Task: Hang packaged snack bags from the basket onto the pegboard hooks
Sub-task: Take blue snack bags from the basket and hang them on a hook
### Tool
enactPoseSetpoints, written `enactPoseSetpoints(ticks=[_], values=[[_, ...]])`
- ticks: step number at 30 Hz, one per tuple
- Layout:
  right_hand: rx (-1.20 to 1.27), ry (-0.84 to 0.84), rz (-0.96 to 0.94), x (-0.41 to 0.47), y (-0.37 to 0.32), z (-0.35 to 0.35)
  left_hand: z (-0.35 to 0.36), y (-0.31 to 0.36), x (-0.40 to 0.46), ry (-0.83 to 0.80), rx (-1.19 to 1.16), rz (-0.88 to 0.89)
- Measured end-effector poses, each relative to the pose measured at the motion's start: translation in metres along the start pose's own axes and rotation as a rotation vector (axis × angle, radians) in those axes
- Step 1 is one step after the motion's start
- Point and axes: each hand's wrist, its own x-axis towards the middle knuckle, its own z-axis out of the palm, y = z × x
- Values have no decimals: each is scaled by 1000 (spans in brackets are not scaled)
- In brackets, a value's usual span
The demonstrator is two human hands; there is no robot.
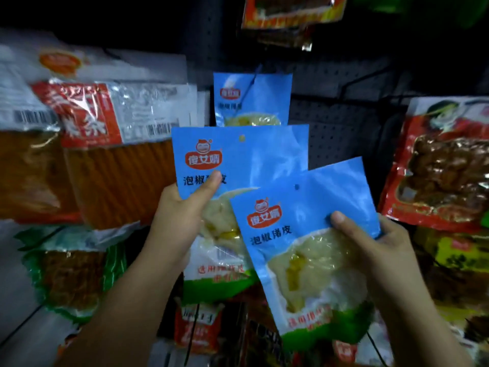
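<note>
I hold two blue snack bags up in front of a dark pegboard. My left hand grips one blue bag at its left edge, thumb across the front. My right hand grips the other blue bag at its right edge; this bag is tilted and overlaps the first. Each bag has a small hang hole near its top. Behind them a third blue bag of the same kind hangs on a pegboard hook. The basket is not in view.
Orange-red snack packs hang at the left, with a green-edged pack below. A red pack of brown snacks hangs at the right, a yellow pack under it. Another red pack hangs above. Bare pegboard shows right of the hung blue bag.
</note>
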Motion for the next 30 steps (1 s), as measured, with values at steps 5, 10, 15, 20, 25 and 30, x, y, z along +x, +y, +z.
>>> enactPoseSetpoints(ticks=[5, 10, 15, 20, 25, 30], values=[[57, -126, -67, 52, -23, 19, 24, 30, 40, -120, -31, -21], [-1, -137, -88, 86, -29, 24, 41, 47, 62, -254, 26, 28], [-34, -120, -151, 101, -27, 26, 57, 61, 83, -11, 63, 230], [10, -157, -240, 100, -34, 33, 63, 68, 85, 122, 70, 397], [16, -176, -321, 94, -47, 44, 57, 80, 86, 201, 52, 470], [73, -168, -329, 96, -57, 50, 59, 94, 91, 201, 80, 474]])
